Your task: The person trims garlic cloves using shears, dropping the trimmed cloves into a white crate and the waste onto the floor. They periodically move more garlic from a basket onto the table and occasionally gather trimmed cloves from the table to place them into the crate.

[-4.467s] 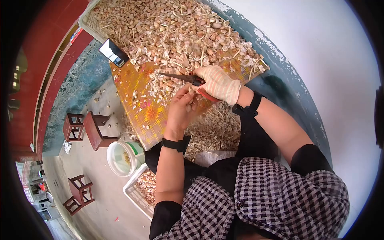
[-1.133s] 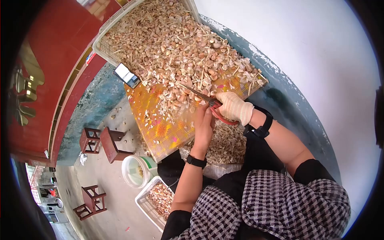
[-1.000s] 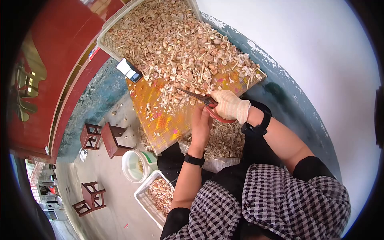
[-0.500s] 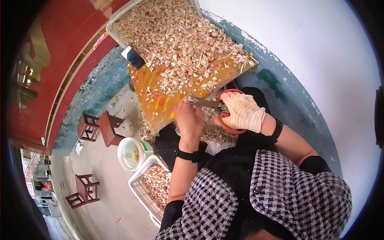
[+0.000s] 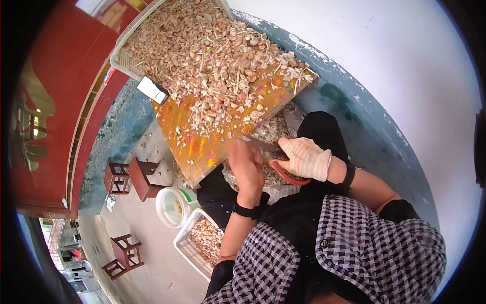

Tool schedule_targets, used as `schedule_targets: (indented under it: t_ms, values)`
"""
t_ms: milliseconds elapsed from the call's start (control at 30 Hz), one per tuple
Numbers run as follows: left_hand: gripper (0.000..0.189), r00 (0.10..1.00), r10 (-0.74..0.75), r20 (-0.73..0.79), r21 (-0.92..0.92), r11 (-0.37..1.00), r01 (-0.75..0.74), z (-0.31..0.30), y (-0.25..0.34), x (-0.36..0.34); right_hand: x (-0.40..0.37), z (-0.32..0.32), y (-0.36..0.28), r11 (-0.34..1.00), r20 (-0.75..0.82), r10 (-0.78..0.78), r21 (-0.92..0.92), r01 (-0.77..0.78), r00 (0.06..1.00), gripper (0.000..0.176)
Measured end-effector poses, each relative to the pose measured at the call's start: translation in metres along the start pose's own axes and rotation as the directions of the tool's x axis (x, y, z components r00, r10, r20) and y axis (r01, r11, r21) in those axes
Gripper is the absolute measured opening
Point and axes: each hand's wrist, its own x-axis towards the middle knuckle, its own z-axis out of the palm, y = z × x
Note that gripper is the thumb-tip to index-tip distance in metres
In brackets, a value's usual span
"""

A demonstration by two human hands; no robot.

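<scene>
My right hand (image 5: 307,158), in a striped knitted glove, is closed on a pair of scissors with red handles (image 5: 289,176). The dark scissor blades (image 5: 259,144) point left, toward the fingertips of my bare left hand (image 5: 246,167). Those fingers are curled together and slightly blurred; what they hold, if anything, is hidden. Just beyond both hands lies a heap of garlic cloves (image 5: 217,96) with loose skins and dry stalks, spread over a table with an orange flowered cover (image 5: 195,149).
A phone (image 5: 152,90) lies at the table's left edge, by a large pale crate (image 5: 121,60). A white bucket (image 5: 171,208) and a white basket (image 5: 188,249) of garlic cloves stand on the floor to the left. Small wooden stools (image 5: 143,178) are farther left. A wall (image 5: 354,96) rises at right.
The view has shifted, so the table and floor things sit differently in it. Both hands are lower in the picture, and the scissor handles look closer together. My left hand has turned slightly.
</scene>
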Motion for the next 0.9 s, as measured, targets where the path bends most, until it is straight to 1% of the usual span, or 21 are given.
schedule_targets:
  t_ms: [33,67,100,133,167,200,233,267,300,333,367,433,467,500,533,567,633,667,767,800,900]
  values:
    - [0.022,1.000,-0.021,0.012,0.018,1.000,0.021,-0.001,-0.003,0.006,0.004,0.002,0.005,0.999,0.030,0.013,0.050,-0.014,0.999,0.047]
    - [0.022,0.999,-0.044,0.021,0.035,0.998,0.043,-0.002,-0.006,0.011,0.007,0.002,0.010,0.964,0.112,0.063,0.251,-0.090,0.992,0.045]
    - [0.021,0.997,-0.069,0.027,0.049,0.996,0.068,-0.004,-0.009,0.016,0.009,0.003,0.014,0.884,0.204,0.095,0.433,-0.177,0.974,0.043]
    - [0.019,0.991,-0.120,0.058,-0.014,0.993,0.121,-0.009,-0.013,0.021,0.011,0.005,0.018,0.764,0.300,0.106,0.586,-0.271,0.948,0.041]
    - [0.016,0.982,-0.166,0.090,-0.077,0.982,0.173,-0.016,-0.016,0.029,0.014,0.006,0.022,0.611,0.394,0.094,0.702,-0.365,0.914,0.039]
    - [0.015,0.971,-0.207,0.123,-0.140,0.965,0.224,-0.024,-0.017,0.036,0.019,0.001,0.021,0.609,0.357,0.133,0.706,-0.361,0.924,0.035]
    - [0.015,0.969,-0.232,0.087,-0.197,0.949,0.245,-0.031,-0.017,0.045,0.029,-0.007,0.027,0.662,0.308,0.176,0.666,-0.344,0.935,0.040]
    - [0.014,0.966,-0.253,0.056,-0.255,0.932,0.259,-0.039,-0.015,0.057,0.046,0.001,0.048,0.725,0.109,0.137,0.666,-0.175,0.985,0.037]
    - [0.014,0.961,-0.274,0.027,-0.313,0.911,0.269,-0.047,-0.014,0.069,0.064,0.008,0.070,0.778,-0.095,0.081,0.628,-0.003,0.992,0.033]
    - [0.012,0.964,-0.263,0.035,-0.409,0.876,0.254,-0.058,-0.014,0.081,0.085,-0.002,0.078,0.866,-0.118,0.100,0.499,-0.028,0.988,0.029]
    - [0.013,0.966,-0.256,0.023,-0.395,0.886,0.244,-0.063,-0.011,0.093,0.108,-0.012,0.084,0.932,-0.143,0.114,0.358,-0.056,0.983,0.026]
    - [0.014,0.970,-0.241,-0.006,-0.367,0.903,0.222,-0.070,-0.006,0.118,0.156,-0.017,0.083,0.991,-0.253,-0.024,0.121,0.056,0.967,0.025]
    - [0.016,0.971,-0.210,-0.116,-0.381,0.912,0.152,-0.074,-0.010,0.132,0.177,-0.018,0.076,0.994,-0.230,-0.041,0.094,0.064,0.972,0.025]
    - [0.014,0.974,-0.221,-0.038,-0.364,0.911,0.193,-0.082,-0.008,0.139,0.198,-0.018,0.068,0.995,-0.207,-0.058,0.067,0.073,0.977,0.025]
    - [0.013,0.972,-0.233,0.040,-0.342,0.911,0.233,-0.090,-0.005,0.145,0.219,-0.013,0.063,1.000,-0.165,-0.019,0.004,0.020,0.986,0.026]
    - [0.012,0.962,-0.247,0.116,-0.316,0.909,0.272,-0.095,-0.003,0.148,0.239,-0.004,0.063,0.994,-0.147,-0.044,-0.110,0.028,0.988,0.025]
    - [0.012,0.962,-0.266,0.067,-0.342,0.900,0.272,-0.093,-0.001,0.142,0.251,0.001,0.052,0.958,-0.052,-0.090,-0.276,0.072,0.995,0.025]
    - [0.012,0.961,-0.274,0.044,-0.355,0.895,0.271,-0.091,-0.002,0.140,0.253,0.006,0.048,0.932,0.012,-0.131,-0.340,0.127,0.991,0.024]
    - [0.015,0.953,-0.300,-0.035,-0.332,0.903,0.272,-0.098,-0.020,0.145,0.260,0.015,0.043,0.911,0.021,-0.115,-0.396,0.114,0.993,0.022]
    - [0.020,0.959,-0.282,-0.013,-0.301,0.916,0.265,-0.095,-0.023,0.147,0.260,0.013,0.041,0.908,0.016,-0.132,-0.400,0.128,0.991,0.024]
    - [0.028,0.971,-0.233,0.047,-0.214,0.947,0.238,-0.082,-0.024,0.152,0.251,0.005,0.034,0.980,-0.021,0.120,-0.155,-0.122,0.992,0.029]
